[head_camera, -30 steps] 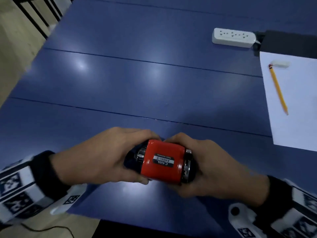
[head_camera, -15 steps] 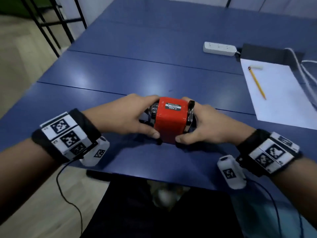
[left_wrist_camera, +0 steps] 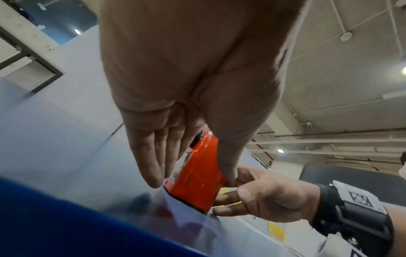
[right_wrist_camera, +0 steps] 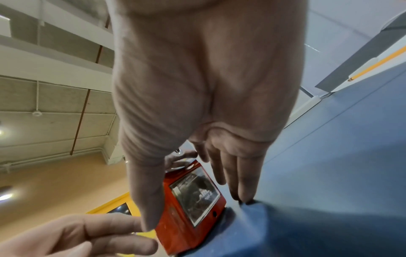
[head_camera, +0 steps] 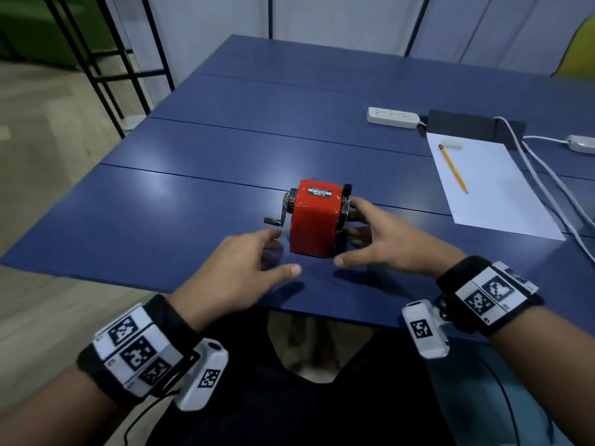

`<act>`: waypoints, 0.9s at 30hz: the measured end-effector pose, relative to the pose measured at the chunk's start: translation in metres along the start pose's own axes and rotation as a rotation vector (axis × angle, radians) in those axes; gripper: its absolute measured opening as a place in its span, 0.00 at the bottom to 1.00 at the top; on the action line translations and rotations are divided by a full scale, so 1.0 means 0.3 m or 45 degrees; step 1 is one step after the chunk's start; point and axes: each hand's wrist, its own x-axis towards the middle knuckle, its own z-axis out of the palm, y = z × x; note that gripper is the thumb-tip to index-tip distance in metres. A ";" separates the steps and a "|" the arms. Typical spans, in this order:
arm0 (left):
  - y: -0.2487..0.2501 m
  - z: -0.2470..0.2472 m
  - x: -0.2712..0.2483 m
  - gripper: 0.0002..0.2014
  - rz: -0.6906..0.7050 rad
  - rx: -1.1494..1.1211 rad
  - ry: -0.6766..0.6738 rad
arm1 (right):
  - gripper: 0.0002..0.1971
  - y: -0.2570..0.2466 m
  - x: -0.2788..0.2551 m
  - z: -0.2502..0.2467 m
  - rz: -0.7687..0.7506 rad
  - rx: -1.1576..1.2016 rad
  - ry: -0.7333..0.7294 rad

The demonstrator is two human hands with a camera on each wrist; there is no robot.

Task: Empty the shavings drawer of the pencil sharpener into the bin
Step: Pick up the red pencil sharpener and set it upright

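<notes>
Both hands, left and right, hover with fingers spread beside the upright sharpener, gripping nothing; next, probably pulling its drawer out

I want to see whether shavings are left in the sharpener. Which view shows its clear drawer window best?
The right wrist view: the drawer window faces that camera, showing dark contents behind reflections. The head view shows only the pencil sharpener from above, its window unseen. The left wrist view shows a plain red side.

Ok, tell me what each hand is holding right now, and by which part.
Nothing is held. The red pencil sharpener stands on the blue table; the left hand and right hand are open beside it.
</notes>
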 end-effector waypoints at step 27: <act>-0.023 0.029 0.154 0.20 0.018 -0.355 0.021 | 0.41 -0.029 -0.003 0.067 0.017 0.028 0.250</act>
